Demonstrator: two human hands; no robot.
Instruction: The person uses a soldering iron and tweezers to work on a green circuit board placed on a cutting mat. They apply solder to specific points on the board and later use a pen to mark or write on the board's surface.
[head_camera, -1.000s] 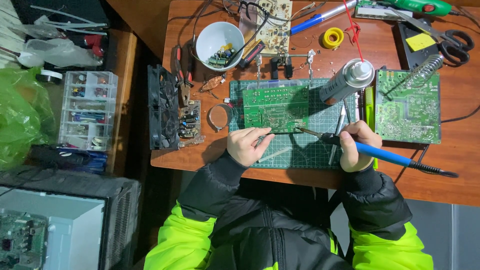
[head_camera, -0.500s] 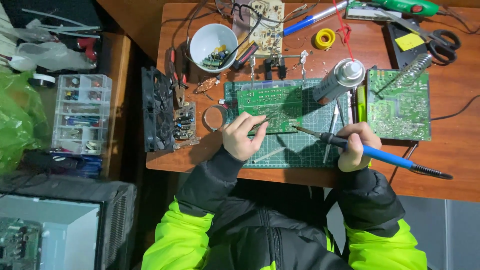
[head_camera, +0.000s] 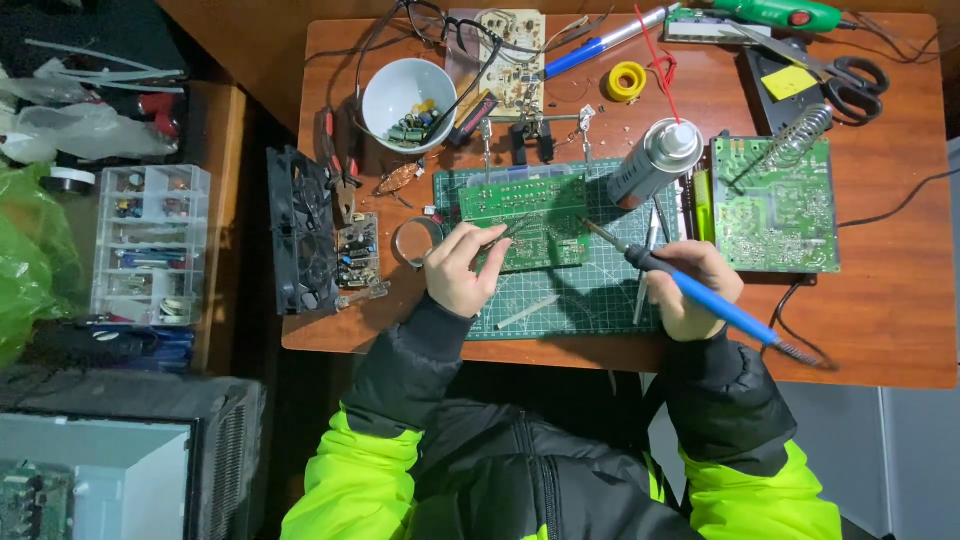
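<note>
A person is sitting at a brown wooden desk (head_camera: 880, 330) that is carrying many tools. A green cutting mat (head_camera: 590, 300) is lying in the middle of the desk. A green circuit board (head_camera: 525, 205) is resting on the mat, just in front of the hands. A second green board (head_camera: 775, 215) is lying to the right of the mat, and a white bowl (head_camera: 385, 85) of small parts is standing at the back left. A silver spray can (head_camera: 655, 160) is lying tilted beside the board.

The right hand (head_camera: 695, 290) is wrapping its grip tight around a blue soldering iron (head_camera: 690, 290), and the iron's tip is pointing at the board. The left hand (head_camera: 460, 270) is pinching thin tweezers (head_camera: 512, 232) in a narrow grip, with their tips over the board.

It looks like the soldering step is going on, with both tools meeting at one spot. The next move is probably calling for steady hands, so the hot tip is touching only the right little joint.
</note>
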